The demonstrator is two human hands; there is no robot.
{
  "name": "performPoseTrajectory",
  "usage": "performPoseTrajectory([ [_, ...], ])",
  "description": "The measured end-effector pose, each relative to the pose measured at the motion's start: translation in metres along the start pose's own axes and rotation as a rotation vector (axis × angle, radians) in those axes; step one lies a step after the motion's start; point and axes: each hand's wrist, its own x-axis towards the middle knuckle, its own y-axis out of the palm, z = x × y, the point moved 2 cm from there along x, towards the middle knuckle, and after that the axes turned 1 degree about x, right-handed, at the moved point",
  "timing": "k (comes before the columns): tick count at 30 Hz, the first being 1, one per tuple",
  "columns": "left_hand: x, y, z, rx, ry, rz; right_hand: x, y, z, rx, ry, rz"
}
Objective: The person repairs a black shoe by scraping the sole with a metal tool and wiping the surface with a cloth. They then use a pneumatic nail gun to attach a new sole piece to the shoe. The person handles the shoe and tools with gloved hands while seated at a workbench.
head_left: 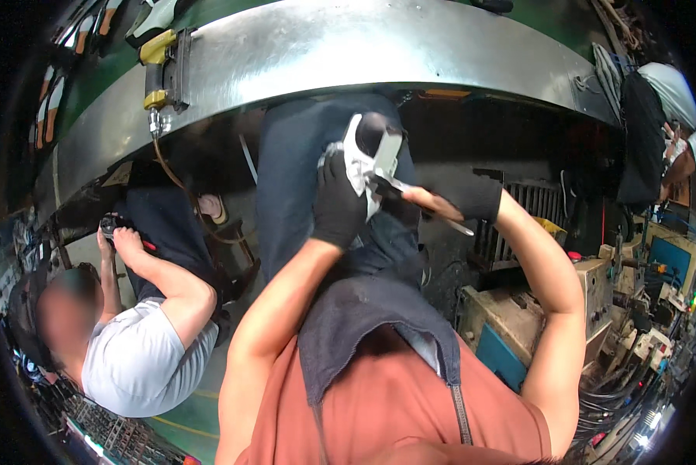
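White workpiece [354,159] over the lap [286,167], near side of the metal bench [348,46]
Left hand [341,197] grips its left side; right hand [466,201] is wrapped around a hand tool [390,184]. A loose left grip could let the workpiece turn, deflecting the tool.
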Motion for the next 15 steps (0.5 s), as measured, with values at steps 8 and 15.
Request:
performPoseTrajectory([
  [8, 0.001, -0.002, 0.015, 0.076, -0.106, 0.046, -0.022, -0.023, -0.001, 0.371, 0.149, 0.181],
  [15, -0.006, -0.009, 0.049, 0.001, -0.105, 0.076, -0.031, -0.036, 0.087, 0.001, -0.165, -0.362],
])
